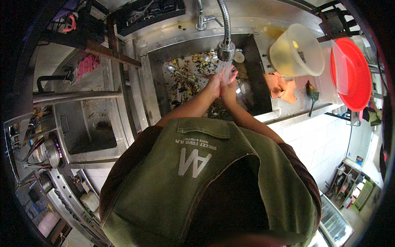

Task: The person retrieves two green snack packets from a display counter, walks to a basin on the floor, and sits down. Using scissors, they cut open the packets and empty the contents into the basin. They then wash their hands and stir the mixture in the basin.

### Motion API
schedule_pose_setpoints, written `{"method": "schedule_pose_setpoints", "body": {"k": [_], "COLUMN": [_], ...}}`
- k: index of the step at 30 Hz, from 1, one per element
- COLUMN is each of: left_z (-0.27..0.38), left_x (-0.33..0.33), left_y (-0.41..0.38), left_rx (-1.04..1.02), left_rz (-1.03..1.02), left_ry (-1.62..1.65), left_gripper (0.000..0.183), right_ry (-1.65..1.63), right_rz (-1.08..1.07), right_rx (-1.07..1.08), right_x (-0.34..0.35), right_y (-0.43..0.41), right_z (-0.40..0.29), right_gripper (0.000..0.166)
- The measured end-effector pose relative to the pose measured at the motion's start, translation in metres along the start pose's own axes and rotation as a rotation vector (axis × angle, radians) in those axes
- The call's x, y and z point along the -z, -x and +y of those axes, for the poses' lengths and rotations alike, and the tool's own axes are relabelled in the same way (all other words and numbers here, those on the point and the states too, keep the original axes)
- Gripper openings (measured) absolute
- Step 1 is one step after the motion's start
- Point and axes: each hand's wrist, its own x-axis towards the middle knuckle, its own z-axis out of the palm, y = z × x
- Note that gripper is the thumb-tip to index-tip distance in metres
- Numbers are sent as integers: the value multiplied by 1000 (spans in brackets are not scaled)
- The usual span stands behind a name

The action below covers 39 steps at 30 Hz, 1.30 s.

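Observation:
Both of my hands are together under a stream of water from the metal spray head [226, 51] of a flexible-hose faucet. My left hand [214, 85] and my right hand [229, 88] touch at the palms and wrists. Pinkish fingertips point up into the stream, and no object shows between them. Splashing water blurs part of the fingers. Below lies a stainless steel sink basin [262, 92], its bottom strewn with yellow, brown and dark food scraps [182, 83]. A spoon [176, 71] lies among the scraps, and a small pale round piece [239, 57] is near the back right.
Right of the basin are a translucent plastic tub [291, 58], an orange cloth [279, 88], a dark green leaf-like item [312, 95] and a red plastic basin [355, 77]. A second faucet [202, 23] stands behind. Leftward are a metal frame, a pink cloth [88, 64] and another sink [89, 132].

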Motion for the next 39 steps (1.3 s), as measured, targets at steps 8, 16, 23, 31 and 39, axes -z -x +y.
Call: {"method": "schedule_pose_setpoints", "body": {"k": [8, 16, 23, 31, 39], "left_z": [22, 57, 86, 79, 61], "left_x": [5, 23, 27, 52, 58], "left_y": [14, 34, 38, 43, 38], "left_rx": [271, 666, 816, 452, 307], "left_rz": [-86, -194, -328, 110, 39], "left_ry": [-35, -137, -346, -639, -1443], "left_gripper": [34, 29, 32, 30, 44], "right_ry": [-135, -267, 178, 500, 565], "right_rz": [-131, -789, -730, -375, -412], "right_rx": [-584, -756, -340, 12, 5], "right_x": [47, 53, 58, 76, 82], "right_y": [-26, -23, -24, -18, -6], "right_z": [-45, 69, 57, -36, -58], "right_gripper": [57, 37, 22, 27, 31]}}
